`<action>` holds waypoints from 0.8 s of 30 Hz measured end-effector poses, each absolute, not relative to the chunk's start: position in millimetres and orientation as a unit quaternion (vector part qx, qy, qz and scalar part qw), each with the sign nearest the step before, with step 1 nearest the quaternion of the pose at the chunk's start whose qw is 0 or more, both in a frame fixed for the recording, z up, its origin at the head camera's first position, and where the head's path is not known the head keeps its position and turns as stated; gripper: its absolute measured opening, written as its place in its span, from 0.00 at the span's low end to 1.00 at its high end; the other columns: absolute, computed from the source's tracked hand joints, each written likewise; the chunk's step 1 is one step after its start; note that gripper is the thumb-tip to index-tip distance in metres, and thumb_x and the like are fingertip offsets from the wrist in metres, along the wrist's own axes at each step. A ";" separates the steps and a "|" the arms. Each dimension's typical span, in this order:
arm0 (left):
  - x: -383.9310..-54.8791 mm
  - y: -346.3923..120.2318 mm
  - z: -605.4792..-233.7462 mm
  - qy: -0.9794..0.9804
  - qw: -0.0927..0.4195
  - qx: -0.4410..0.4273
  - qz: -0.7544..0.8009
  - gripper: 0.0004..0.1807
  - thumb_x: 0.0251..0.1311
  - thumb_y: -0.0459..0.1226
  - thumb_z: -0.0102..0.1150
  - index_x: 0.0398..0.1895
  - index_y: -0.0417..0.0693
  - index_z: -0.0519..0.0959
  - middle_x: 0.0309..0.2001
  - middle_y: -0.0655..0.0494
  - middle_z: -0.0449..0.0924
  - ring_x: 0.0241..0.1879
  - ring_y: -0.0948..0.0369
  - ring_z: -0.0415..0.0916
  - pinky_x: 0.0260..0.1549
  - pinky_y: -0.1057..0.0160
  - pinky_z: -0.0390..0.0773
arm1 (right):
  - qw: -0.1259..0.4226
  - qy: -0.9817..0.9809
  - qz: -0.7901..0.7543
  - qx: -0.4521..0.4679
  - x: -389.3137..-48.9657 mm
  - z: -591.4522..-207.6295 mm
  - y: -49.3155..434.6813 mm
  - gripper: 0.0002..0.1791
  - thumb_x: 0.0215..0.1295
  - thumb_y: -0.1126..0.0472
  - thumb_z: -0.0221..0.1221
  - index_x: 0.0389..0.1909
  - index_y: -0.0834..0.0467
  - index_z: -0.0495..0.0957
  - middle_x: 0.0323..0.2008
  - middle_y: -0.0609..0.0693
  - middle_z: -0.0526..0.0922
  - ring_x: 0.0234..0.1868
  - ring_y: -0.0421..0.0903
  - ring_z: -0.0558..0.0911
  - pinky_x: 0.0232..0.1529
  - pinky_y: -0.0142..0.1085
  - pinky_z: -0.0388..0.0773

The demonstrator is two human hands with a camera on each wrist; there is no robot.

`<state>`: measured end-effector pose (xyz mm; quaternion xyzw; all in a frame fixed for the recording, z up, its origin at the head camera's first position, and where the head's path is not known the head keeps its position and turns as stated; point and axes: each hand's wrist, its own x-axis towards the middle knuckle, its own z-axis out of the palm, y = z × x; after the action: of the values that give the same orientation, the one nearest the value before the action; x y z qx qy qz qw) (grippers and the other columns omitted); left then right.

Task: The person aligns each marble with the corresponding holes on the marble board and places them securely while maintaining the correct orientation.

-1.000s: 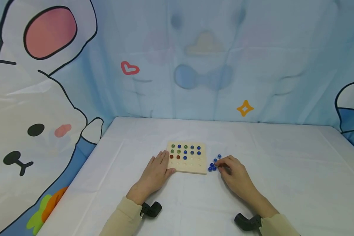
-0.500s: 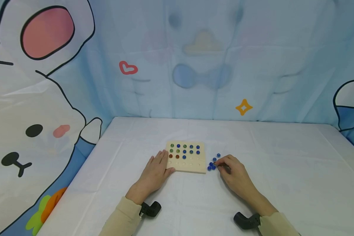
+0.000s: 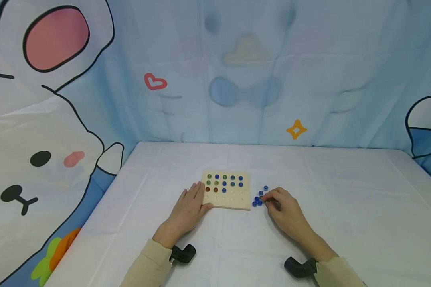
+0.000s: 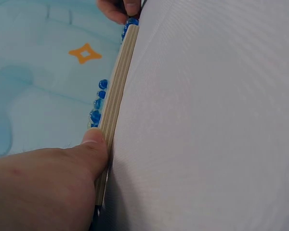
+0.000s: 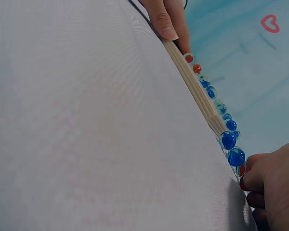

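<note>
My right hand (image 3: 286,209) is pinching a reddish marble (image 5: 241,170), my straight-fingered left hand (image 3: 186,207) bracing the board (image 3: 233,204), two far rows filled, near row bare.

Just below the head view's centre, the left hand (image 3: 186,211) lay with fingers extended, thumb spread; lower right of centre, the right hand (image 3: 289,213) pinched thumb and forefinger.

Wooden board (image 3: 233,201) flat, part-filled; seated marbles (image 3: 224,190) (green, blue, red); loose blue marbles (image 3: 256,198) just beside.
</note>
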<state>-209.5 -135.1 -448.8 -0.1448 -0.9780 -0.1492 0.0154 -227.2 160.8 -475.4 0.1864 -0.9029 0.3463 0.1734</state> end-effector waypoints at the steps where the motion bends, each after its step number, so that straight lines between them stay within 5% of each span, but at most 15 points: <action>1: -209.5 -135.3 -448.8 -0.978 0.017 -0.145 -0.149 0.38 0.75 0.50 0.45 0.76 0.33 0.53 0.77 0.39 0.53 0.78 0.46 0.50 0.75 0.43 0.53 | 0.173 -0.903 0.346 0.186 -227.4 -475.1 160.6 0.09 0.61 0.73 0.61 0.37 0.56 0.82 0.41 0.47 0.80 0.45 0.43 0.80 0.46 0.40 0.82; 10: -210.0 -137.0 -447.5 -0.977 0.023 -0.148 -0.150 0.38 0.75 0.50 0.45 0.76 0.33 0.54 0.76 0.38 0.54 0.77 0.45 0.51 0.74 0.42 0.54 | 0.160 -0.904 0.355 0.179 -229.1 -472.9 159.6 0.10 0.62 0.73 0.60 0.38 0.55 0.82 0.42 0.47 0.80 0.46 0.43 0.80 0.48 0.42 0.83; 17: -209.4 -137.8 -447.5 -0.977 0.024 -0.148 -0.149 0.38 0.75 0.50 0.45 0.76 0.33 0.54 0.76 0.38 0.54 0.77 0.45 0.51 0.74 0.42 0.54 | 0.163 -0.901 0.362 0.174 -228.2 -469.3 160.1 0.09 0.63 0.72 0.60 0.39 0.55 0.82 0.41 0.46 0.81 0.43 0.41 0.80 0.44 0.30 0.81; 24: -210.1 -136.2 -449.5 -0.977 0.016 -0.147 -0.153 0.38 0.75 0.50 0.45 0.76 0.33 0.53 0.77 0.39 0.53 0.78 0.46 0.50 0.75 0.43 0.53 | 0.170 -0.902 0.360 0.165 -226.4 -464.2 160.1 0.08 0.64 0.72 0.61 0.40 0.57 0.81 0.41 0.47 0.81 0.43 0.42 0.80 0.41 0.29 0.81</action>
<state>-210.1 -136.2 -449.5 -0.1467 -0.9772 -0.1529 0.0159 -226.4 160.1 -464.2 0.1654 -0.9023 0.3601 0.1697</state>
